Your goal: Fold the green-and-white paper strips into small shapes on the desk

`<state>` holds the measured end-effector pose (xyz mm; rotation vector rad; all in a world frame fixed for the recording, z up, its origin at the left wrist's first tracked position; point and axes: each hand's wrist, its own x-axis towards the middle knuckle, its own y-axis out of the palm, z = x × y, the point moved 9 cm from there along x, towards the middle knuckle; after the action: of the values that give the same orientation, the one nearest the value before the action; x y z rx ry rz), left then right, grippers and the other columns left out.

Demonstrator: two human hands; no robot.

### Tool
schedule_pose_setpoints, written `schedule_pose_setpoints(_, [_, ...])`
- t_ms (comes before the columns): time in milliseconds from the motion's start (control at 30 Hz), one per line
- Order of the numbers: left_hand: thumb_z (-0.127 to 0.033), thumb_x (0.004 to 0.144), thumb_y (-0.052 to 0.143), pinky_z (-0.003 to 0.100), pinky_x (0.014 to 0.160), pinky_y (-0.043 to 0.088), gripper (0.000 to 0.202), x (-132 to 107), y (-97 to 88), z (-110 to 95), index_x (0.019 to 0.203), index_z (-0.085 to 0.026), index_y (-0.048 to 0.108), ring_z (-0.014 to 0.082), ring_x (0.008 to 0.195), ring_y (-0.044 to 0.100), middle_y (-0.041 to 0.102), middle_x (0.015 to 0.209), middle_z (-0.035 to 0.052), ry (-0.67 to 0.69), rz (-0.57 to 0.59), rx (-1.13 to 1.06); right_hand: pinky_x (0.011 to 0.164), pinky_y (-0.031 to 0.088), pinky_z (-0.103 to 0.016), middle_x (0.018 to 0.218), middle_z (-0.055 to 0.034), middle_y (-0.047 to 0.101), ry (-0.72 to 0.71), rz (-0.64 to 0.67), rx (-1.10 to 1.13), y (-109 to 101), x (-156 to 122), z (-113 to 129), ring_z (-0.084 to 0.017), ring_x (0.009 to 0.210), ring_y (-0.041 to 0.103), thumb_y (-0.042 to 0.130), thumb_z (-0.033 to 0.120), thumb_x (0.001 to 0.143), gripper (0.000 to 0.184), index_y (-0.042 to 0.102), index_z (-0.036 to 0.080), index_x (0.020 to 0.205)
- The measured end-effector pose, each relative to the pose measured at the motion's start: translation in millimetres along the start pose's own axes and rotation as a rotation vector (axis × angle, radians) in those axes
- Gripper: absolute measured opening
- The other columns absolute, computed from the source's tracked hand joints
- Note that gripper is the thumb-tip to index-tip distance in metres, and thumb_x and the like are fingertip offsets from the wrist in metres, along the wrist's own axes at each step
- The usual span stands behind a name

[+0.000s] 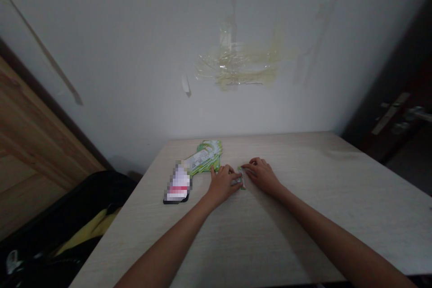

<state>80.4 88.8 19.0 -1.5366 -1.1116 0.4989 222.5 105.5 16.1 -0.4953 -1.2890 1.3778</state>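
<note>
A small green-and-white paper piece or packet (pixel 242 183) lies low over the table between my two hands, partly covered by fingers. My left hand (pixel 223 183) has its thumb and index finger on the packet's left side, while its other fingers rest bent toward the table. From the right, my right hand (pixel 263 176) pinches near the packet's upper end with its fingertips. Just beyond my left hand is a fanned, overlapping pile of flat green-and-white packets (pixel 204 157). Their print is too small to read.
A phone (pixel 178 184) with a blurred-out screen lies left of my left hand, by the pile. The pale wooden table (pixel 303 162) meets a wall (pixel 135 54) with tape remnants. A dark bag-like thing (pixel 84 202) with yellow cloth sits left; a door handle (pixel 416 112) shows right.
</note>
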Motion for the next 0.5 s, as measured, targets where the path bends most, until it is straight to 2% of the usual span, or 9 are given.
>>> schedule_pose_setpoints(133, [-0.045, 0.082, 0.068, 0.07, 0.107, 0.008, 0.031, 0.8, 2.2, 1.5, 0.112, -0.038, 0.067, 0.0248, 0.109, 0.051, 0.057, 0.109, 0.0023, -0.005, -0.007, 0.001, 0.091, 0.042, -0.039, 0.113, -0.0078, 0.056, -0.024, -0.004, 0.049, -2.5, -1.2, 0.0, -0.024, 0.105, 0.051, 0.059, 0.031, 0.088, 0.03, 0.066, 0.033, 0.117])
schedule_pose_setpoints(267, [-0.045, 0.082, 0.068, 0.071, 0.106, 0.01, 0.03, 0.4, 1.9, 2.0, 0.111, -0.038, 0.068, 0.0264, 0.108, 0.052, 0.057, 0.108, 0.0022, -0.007, -0.027, 0.004, 0.092, 0.042, -0.038, 0.111, -0.0063, 0.058, -0.068, -0.011, 0.08, -4.6, -3.5, 5.0, -0.023, 0.105, 0.052, 0.061, 0.033, 0.087, 0.023, 0.071, 0.034, 0.108])
schedule_pose_setpoints(500, [-0.045, 0.081, 0.069, 0.07, 0.108, 0.007, 0.032, 0.0, 1.9, 2.5, 0.112, -0.037, 0.067, 0.0239, 0.108, 0.051, 0.057, 0.108, 0.0016, -0.007, -0.025, -0.02, 0.091, 0.042, -0.037, 0.106, -0.0057, 0.06, -0.004, -0.034, 0.085, -5.1, -1.2, 5.4, -0.022, 0.102, 0.053, 0.065, 0.035, 0.083, 0.017, 0.074, 0.031, 0.098])
